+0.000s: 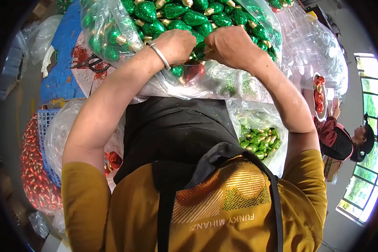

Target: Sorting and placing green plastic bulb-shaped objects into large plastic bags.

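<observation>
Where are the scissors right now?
In the head view, the scissors lie at upper left on a red-speckled sheet, just left of the clear bag of green ornaments and the left hand.

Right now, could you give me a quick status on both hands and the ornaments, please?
Left hand and right hand together, fingers closed among green glitter ornaments. Clear plastic bag holds them. Scissors off to the left, apart.

Ornaments [185, 19] are lying in a bag [113, 25]; scissors [90, 64] are lying to its left, a basket [44, 122] nearer.
</observation>
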The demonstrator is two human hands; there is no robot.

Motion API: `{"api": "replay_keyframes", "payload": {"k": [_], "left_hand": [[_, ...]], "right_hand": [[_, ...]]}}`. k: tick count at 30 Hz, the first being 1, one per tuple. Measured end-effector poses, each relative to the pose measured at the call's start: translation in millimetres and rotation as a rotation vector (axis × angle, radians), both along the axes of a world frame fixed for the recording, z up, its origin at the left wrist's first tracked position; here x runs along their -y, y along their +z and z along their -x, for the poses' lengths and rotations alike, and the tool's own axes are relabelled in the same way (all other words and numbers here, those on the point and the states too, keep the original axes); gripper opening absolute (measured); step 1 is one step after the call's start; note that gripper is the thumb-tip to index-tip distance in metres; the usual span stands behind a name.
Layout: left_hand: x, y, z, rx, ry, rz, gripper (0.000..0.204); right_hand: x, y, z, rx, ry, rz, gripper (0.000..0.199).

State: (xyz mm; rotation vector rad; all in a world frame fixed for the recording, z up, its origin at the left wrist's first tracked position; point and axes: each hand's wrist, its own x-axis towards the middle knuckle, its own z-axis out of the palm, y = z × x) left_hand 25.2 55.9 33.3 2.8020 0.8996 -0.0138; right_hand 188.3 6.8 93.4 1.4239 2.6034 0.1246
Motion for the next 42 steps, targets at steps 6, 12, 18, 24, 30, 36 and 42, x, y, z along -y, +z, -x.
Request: {"api": "replay_keyframes", "payload": {"k": [6,12,18,24,30,36,42], "left_hand": [[-2.4,-3.6,-8.9,-0.027,-0.044,-0.032,0.013],[-7.6,-3.2,-9.0,-0.053,-0.068,-0.024,0.014],[-3.4,-0.5,-7.7,-0.057,-0.046,0.003,0.015],[-6.4,-2.7,-6.9,0.130,-0.133,0.042,0.021],[-8.7,-3.2,4.3,0.175,-0.178,0.261,0.028],[6.7,5.7,13.3,0.286,-0.151,0.415,0.036],[-0.8,6.0,14.2,-0.056,-0.323,0.313,0.043]], "right_hand": [[-24.5,-9.1,22.7,0.369,0.016,0.290,0.018],[-32.2,-8.6,20.9,0.344,0.044,0.275,0.015],[-13.7,23.4,10.0,0.147,-0.058,0.157,0.019],[-14.7,-0.2,9.1,0.158,-0.087,0.073,0.010],[-26.0,-10.3,32.1,0.480,0.048,0.164,0.009],[-22.0,-6.9,27.8,0.429,0.137,0.211,0.008],[-30.0,14.2,23.3,0.262,-0.036,0.343,0.010]]}}
